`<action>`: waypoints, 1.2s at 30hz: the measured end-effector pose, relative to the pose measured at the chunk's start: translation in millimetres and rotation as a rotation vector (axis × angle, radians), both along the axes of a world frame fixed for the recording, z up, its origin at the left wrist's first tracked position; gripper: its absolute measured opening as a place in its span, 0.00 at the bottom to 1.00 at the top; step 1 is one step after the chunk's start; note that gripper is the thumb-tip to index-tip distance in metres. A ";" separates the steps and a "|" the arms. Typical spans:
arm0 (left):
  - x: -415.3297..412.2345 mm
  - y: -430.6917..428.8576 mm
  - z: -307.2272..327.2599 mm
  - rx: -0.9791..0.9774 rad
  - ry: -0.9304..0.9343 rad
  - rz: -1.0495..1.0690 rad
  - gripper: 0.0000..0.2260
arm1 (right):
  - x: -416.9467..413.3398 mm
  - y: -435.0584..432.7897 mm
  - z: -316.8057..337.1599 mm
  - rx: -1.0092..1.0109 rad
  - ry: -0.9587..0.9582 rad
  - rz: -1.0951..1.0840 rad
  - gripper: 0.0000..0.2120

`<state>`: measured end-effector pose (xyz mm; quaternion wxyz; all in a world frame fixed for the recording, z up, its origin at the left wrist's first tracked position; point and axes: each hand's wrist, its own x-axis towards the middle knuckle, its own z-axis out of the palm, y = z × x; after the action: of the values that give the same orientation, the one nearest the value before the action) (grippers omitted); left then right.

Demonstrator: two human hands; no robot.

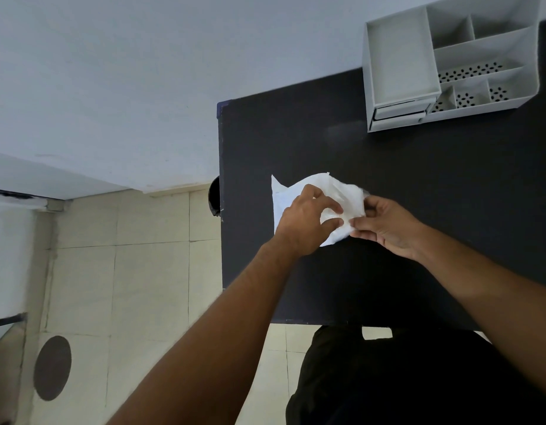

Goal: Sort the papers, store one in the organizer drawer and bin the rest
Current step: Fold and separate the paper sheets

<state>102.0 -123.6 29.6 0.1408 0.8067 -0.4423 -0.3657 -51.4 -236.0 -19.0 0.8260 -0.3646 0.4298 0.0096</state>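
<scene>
White crumpled papers [333,191] lie in a small pile on the black table [419,185], near its left side. My left hand [305,222] pinches the pile from the left, thumb and fingers closed on a sheet. My right hand [385,225] grips the pile's right edge with its fingertips. A flat sheet [279,194] shows underneath at the left. The white desk organizer [449,62] stands at the table's far right, with two small drawers [399,113] at its front, both pushed in.
A dark round bin [215,196] peeks out just beyond the table's left edge. Pale floor tiles [149,271] spread to the left, with a dark round patch [52,368] low down. A white wall [142,87] rises behind the table.
</scene>
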 end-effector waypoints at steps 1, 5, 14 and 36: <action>-0.2 -1.0 0.7 0.012 -0.005 -0.013 0.10 | 0.8 0.5 1.4 -0.030 0.003 0.015 0.19; -3.6 -3.7 0.7 0.005 -0.033 -0.038 0.10 | 3.8 2.0 6.4 -0.134 -0.025 0.076 0.22; -6.5 -4.3 -1.4 -0.030 0.155 0.211 0.05 | 5.4 -1.6 7.8 -0.225 -0.007 0.105 0.20; 0.5 7.1 6.2 -0.126 0.318 0.456 0.02 | -7.8 -3.3 -7.7 -0.114 0.117 0.017 0.21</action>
<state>102.5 -116.4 35.7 0.3369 0.8074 -0.2437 -0.4185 -59.2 -239.4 -26.7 0.7772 -0.4138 0.4739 0.0135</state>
